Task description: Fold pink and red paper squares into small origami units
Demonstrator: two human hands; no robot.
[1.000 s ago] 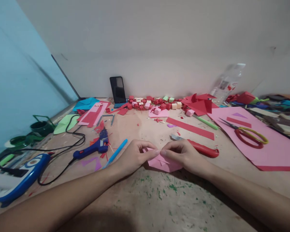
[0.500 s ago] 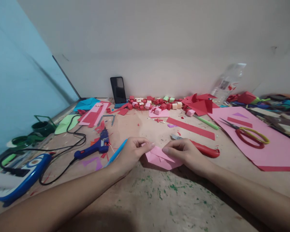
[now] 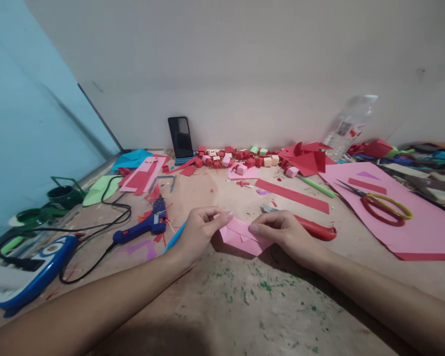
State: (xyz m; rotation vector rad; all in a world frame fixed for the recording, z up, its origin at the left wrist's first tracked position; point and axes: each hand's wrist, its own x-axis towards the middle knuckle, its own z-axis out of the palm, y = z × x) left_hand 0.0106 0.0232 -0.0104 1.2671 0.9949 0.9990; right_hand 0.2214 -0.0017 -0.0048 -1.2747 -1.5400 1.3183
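Note:
A folded piece of pink paper lies on the worn wooden table between my two hands. My left hand pinches its left corner with thumb and fingers curled together. My right hand pinches the right side, fingertips on a fold. Both forearms reach in from the bottom edge. A red-handled cutter lies just behind my right hand, and a light blue pen sits partly hidden by my left hand.
A blue glue gun with its black cable lies at the left. Red-and-yellow scissors rest on a large pink sheet at the right. Several small paper cubes, a phone and a plastic bottle stand along the wall.
Both hands have drawn slightly apart and lifted the pink paper's edge, opening the fold so more of the paper shows between them.

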